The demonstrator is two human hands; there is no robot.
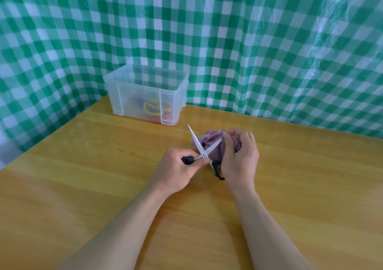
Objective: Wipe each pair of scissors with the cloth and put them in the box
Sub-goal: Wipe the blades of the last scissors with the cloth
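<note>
A pair of black-handled scissors (195, 141) lies spread open over the wooden table, blades pointing away from me. My left hand (180, 168) grips one black handle near the pivot. My right hand (238, 157) holds a bunched purple cloth (211, 143) pinched around the right blade. The second handle sticks out below my right hand. A clear plastic box (145, 95) stands at the table's far left, open on top, with yellow-handled scissors (157, 107) and red-handled ones inside.
The wooden table (103, 176) stretches wide around my hands. A green and white checked plastic sheet (248, 41) hangs behind the table and closes off the back and left side.
</note>
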